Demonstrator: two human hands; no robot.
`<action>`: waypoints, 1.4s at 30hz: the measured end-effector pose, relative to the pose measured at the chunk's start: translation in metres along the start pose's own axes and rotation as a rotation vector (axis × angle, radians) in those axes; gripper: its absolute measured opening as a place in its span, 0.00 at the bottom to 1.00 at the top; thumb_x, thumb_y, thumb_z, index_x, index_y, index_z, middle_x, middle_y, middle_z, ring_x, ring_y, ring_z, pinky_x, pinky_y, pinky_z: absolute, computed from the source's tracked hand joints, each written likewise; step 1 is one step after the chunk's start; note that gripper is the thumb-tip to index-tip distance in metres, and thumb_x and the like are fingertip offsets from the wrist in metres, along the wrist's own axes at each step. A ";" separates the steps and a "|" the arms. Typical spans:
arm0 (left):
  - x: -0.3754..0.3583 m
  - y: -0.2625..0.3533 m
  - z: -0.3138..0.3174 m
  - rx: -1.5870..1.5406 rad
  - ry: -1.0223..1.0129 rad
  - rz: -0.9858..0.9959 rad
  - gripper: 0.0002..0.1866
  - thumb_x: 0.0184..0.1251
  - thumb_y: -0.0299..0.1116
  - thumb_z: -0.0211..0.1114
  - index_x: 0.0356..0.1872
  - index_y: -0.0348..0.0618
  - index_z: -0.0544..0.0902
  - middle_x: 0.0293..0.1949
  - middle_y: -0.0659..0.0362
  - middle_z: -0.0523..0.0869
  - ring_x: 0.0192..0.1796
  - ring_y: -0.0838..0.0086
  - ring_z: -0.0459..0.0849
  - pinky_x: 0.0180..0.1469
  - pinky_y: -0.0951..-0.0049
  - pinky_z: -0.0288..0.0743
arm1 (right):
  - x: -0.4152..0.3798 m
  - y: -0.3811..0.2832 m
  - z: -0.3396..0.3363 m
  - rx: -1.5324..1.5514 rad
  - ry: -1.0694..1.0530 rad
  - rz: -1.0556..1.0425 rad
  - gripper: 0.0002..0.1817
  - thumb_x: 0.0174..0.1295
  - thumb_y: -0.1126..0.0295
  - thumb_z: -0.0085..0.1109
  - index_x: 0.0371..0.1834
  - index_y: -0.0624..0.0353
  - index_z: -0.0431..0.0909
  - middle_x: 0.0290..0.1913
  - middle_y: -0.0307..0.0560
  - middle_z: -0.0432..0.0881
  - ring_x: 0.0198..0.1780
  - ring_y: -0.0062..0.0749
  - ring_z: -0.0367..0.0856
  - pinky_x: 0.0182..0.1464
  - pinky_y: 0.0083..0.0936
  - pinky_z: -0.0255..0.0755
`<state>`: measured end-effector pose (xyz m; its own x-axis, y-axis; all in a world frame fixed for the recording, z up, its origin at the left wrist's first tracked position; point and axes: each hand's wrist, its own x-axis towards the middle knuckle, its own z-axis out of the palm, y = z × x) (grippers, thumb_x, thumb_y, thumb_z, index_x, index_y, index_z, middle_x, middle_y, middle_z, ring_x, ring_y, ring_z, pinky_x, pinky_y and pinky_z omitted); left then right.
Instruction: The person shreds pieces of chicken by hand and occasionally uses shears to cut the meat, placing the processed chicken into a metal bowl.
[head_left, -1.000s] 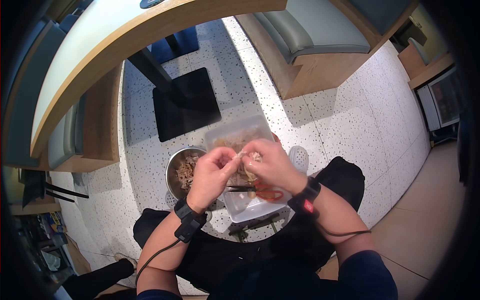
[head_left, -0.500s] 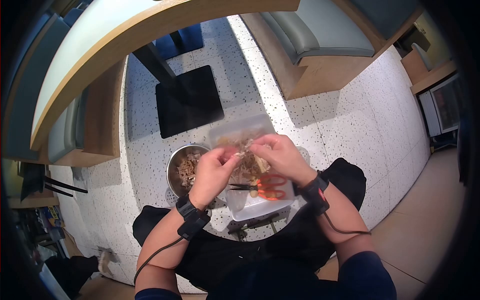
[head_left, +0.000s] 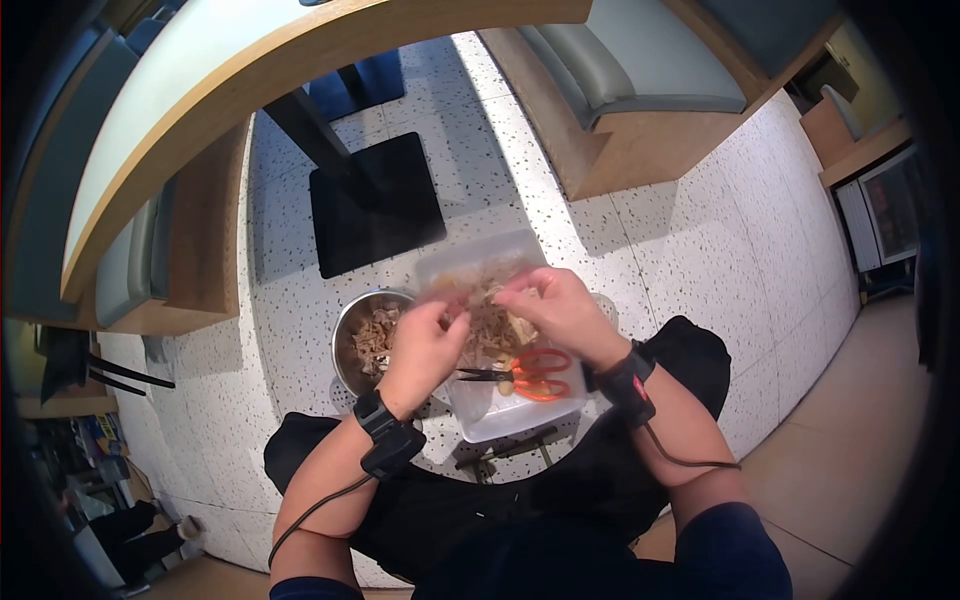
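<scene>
A clear plastic container (head_left: 497, 431) in front of me holds pale brown shredded meat (head_left: 487, 332). Above its left side is my left hand (head_left: 432, 340), fingers curled and blurred at the tips; what they hold, if anything, I cannot make out. My right hand (head_left: 560, 310) is over the container's right part, thumb and fingers pinching a small pale shred of meat. Scissors (head_left: 540, 374) with orange-red handles lie across the near end of the container. Left of it, a round metal bowl (head_left: 341, 345) contains more brown meat pieces, partly hidden by my left hand.
A curved table (head_left: 330, 35) on a black pedestal base (head_left: 378, 205) stands ahead. Padded bench seats (head_left: 660, 60) flank it on both sides. The floor (head_left: 650, 235) is speckled white. Another person's leg and shoe (head_left: 186, 528) show at the lower left.
My hands have moved slightly apart from where their fingertips nearly met over the meat; the left fingertips are more blurred. At the lower left, the other person's foot has shifted.
</scene>
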<state>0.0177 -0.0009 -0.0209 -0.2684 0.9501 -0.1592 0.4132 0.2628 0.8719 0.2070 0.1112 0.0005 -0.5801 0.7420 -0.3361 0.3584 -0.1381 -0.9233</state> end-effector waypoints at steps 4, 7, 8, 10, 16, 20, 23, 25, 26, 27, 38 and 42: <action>0.001 0.014 -0.004 -0.412 -0.102 -0.088 0.10 0.72 0.27 0.69 0.50 0.34 0.86 0.38 0.63 0.89 0.39 0.83 0.85 0.44 0.81 0.79 | -0.001 0.003 0.004 -0.079 -0.055 -0.064 0.13 0.67 0.65 0.69 0.43 0.65 0.88 0.35 0.40 0.88 0.37 0.17 0.81 0.41 0.22 0.77; 0.000 0.012 -0.001 -0.417 -0.106 -0.081 0.06 0.72 0.26 0.69 0.45 0.37 0.85 0.37 0.67 0.86 0.36 0.88 0.80 0.41 0.85 0.75 | -0.004 -0.001 0.007 -0.068 -0.080 -0.081 0.12 0.65 0.65 0.69 0.42 0.65 0.88 0.36 0.45 0.88 0.39 0.23 0.84 0.44 0.26 0.77; 0.000 0.011 0.000 -0.436 -0.121 -0.090 0.05 0.72 0.26 0.70 0.44 0.37 0.85 0.36 0.69 0.85 0.35 0.89 0.79 0.40 0.86 0.74 | -0.004 -0.001 0.008 -0.037 -0.094 -0.057 0.13 0.63 0.65 0.69 0.41 0.65 0.88 0.36 0.49 0.88 0.40 0.28 0.86 0.45 0.28 0.78; -0.001 0.017 -0.001 -0.431 -0.141 -0.112 0.05 0.71 0.26 0.70 0.43 0.38 0.84 0.35 0.70 0.84 0.35 0.89 0.78 0.39 0.86 0.73 | -0.003 0.003 0.010 -0.072 -0.091 -0.143 0.12 0.63 0.66 0.69 0.41 0.64 0.88 0.37 0.50 0.88 0.40 0.30 0.86 0.46 0.29 0.78; 0.000 0.013 0.000 -0.461 -0.180 -0.138 0.03 0.68 0.21 0.66 0.40 0.38 0.82 0.32 0.70 0.82 0.33 0.89 0.77 0.38 0.84 0.72 | -0.006 0.000 0.014 -0.196 -0.093 -0.292 0.10 0.63 0.68 0.68 0.41 0.65 0.87 0.37 0.52 0.88 0.39 0.33 0.86 0.46 0.29 0.78; 0.001 0.004 -0.003 -0.586 -0.157 -0.199 0.04 0.66 0.20 0.63 0.40 0.38 0.81 0.30 0.67 0.81 0.31 0.85 0.77 0.37 0.82 0.73 | -0.006 -0.007 0.009 -0.186 -0.051 -0.157 0.15 0.64 0.61 0.70 0.40 0.65 0.88 0.34 0.53 0.88 0.38 0.35 0.86 0.45 0.29 0.78; 0.004 0.007 -0.009 -0.403 -0.128 -0.171 0.07 0.67 0.21 0.64 0.44 0.35 0.82 0.32 0.64 0.83 0.33 0.83 0.80 0.38 0.80 0.75 | 0.004 0.001 0.001 -0.146 0.027 0.003 0.21 0.67 0.55 0.68 0.41 0.68 0.88 0.33 0.51 0.88 0.36 0.34 0.86 0.44 0.29 0.78; 0.005 0.004 -0.006 -0.299 -0.132 -0.149 0.13 0.69 0.23 0.66 0.52 0.30 0.83 0.39 0.59 0.88 0.40 0.80 0.84 0.45 0.79 0.78 | 0.007 0.014 0.001 -0.053 0.026 -0.002 0.23 0.69 0.54 0.66 0.43 0.69 0.87 0.33 0.49 0.88 0.36 0.32 0.86 0.44 0.28 0.78; 0.004 0.003 -0.004 -0.300 -0.128 -0.150 0.13 0.69 0.23 0.66 0.52 0.30 0.83 0.39 0.59 0.88 0.40 0.80 0.84 0.45 0.79 0.78 | 0.008 0.018 0.002 0.041 0.023 -0.007 0.25 0.70 0.52 0.64 0.44 0.70 0.87 0.33 0.48 0.87 0.35 0.30 0.85 0.43 0.27 0.78; 0.002 0.008 -0.003 -0.313 -0.155 -0.158 0.13 0.70 0.23 0.65 0.53 0.30 0.83 0.41 0.59 0.88 0.42 0.79 0.85 0.47 0.79 0.79 | 0.007 0.013 0.003 0.041 0.020 -0.007 0.25 0.70 0.52 0.64 0.44 0.70 0.87 0.33 0.48 0.87 0.35 0.30 0.85 0.43 0.27 0.78; -0.004 0.010 -0.002 -0.871 -0.257 -0.227 0.11 0.76 0.26 0.63 0.53 0.31 0.83 0.45 0.57 0.89 0.43 0.75 0.88 0.47 0.74 0.85 | 0.000 0.005 0.005 0.249 -0.150 -0.071 0.20 0.70 0.74 0.59 0.64 0.70 0.75 0.53 0.48 0.84 0.49 0.23 0.83 0.54 0.23 0.77; -0.005 0.010 -0.002 -0.898 -0.232 -0.230 0.11 0.77 0.26 0.62 0.53 0.29 0.82 0.44 0.56 0.89 0.42 0.75 0.89 0.47 0.74 0.85 | 0.000 0.007 0.008 0.356 -0.186 -0.087 0.21 0.70 0.79 0.57 0.65 0.70 0.73 0.55 0.49 0.84 0.52 0.24 0.83 0.57 0.23 0.77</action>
<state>0.0211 -0.0030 -0.0106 -0.0406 0.9261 -0.3752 -0.4760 0.3122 0.8222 0.2034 0.1051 -0.0075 -0.7312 0.6342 -0.2514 0.0456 -0.3223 -0.9456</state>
